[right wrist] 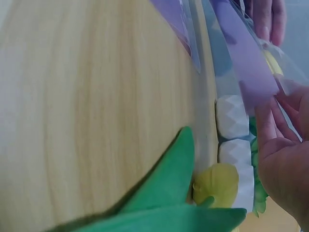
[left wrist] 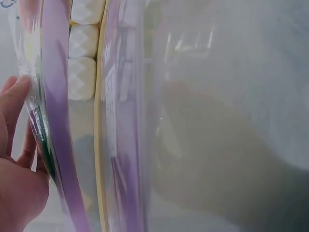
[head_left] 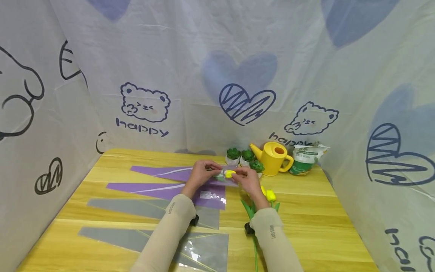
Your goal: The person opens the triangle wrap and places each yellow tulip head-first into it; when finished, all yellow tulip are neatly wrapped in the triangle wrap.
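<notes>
Flower sleeve [left wrist: 57,87], near potted plants [head_left: 233,154] with bare tabletop [head_left: 316,215] farther right, is purple and clear around a yellow tulip [head_left: 229,174], left hand [head_left: 202,174] and right hand [head_left: 249,180] pinching it, fingers bent.

"happy" printed on curtain [head_left: 190,45], under bear drawings [head_left: 145,105]; print on pouch [head_left: 302,165], sleeves [head_left: 161,232] illegible.

A yellow tulip [head_left: 230,173] lies sideways in a see-through and purple sleeve [right wrist: 247,60], its yellow top near the wide end
</notes>
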The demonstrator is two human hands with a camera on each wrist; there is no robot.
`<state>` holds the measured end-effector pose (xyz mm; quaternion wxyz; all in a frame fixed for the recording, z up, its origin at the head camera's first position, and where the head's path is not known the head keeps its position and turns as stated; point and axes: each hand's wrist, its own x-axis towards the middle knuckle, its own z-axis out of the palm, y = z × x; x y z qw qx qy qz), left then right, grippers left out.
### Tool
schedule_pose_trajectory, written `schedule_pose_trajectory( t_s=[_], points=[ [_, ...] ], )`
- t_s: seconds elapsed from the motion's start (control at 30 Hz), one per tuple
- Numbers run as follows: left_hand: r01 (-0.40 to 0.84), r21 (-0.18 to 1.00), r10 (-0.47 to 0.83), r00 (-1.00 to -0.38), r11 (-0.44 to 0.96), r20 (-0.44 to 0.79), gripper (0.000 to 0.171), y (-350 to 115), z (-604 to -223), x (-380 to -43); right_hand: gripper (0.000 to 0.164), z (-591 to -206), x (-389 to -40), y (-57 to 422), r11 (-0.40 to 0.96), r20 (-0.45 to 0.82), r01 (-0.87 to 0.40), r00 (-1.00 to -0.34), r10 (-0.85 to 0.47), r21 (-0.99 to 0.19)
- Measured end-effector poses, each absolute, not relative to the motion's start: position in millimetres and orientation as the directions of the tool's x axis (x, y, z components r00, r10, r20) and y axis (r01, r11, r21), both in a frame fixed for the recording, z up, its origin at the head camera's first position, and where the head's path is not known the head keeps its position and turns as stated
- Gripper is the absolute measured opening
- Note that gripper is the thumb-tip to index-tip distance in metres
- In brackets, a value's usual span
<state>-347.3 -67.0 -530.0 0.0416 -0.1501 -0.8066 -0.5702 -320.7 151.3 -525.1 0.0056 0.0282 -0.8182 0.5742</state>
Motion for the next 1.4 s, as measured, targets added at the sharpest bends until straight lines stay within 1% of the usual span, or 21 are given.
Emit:
schedule_pose_trajectory(
  t_s=[0.27,0.6,0.83,1.07,1.4],
  points=[
    [0.290,0.914,0.207,-0.949,0.284,0.237,0.015,-63.3,-532.6,-345.9,0.021,-526.5,-319.7,145.7,0.284,0.016,-0.035,-0.998,-0.067,-0.958],
    [0.290,0.917,0.208,-0.949,0.274,0.238,0.013,-62.8,-532.0,-347.2,0.024,-528.1,-319.6,144.2,0.321,0.017,-0.044,-0.996,-0.086,-0.946],
    [0.275,0.923,0.208,-0.952,0.270,0.223,0.013,-63.3,-533.6,-348.3,0.024,-530.0,-319.9,143.7,0.303,0.021,-0.047,-0.996,-0.089,-0.952],
    [0.283,0.918,0.198,-0.952,0.277,0.234,0.012,-61.9,-533.6,-349.8,0.024,-529.7,-318.2,141.1,0.262,0.029,-0.052,-0.995,-0.092,-0.964],
    [0.265,0.925,0.181,-0.958,0.271,0.221,0.012,-60.2,-534.6,-350.0,0.024,-532.7,-318.6,144.2,0.265,0.024,-0.046,-0.996,-0.085,-0.963]
  ],
)
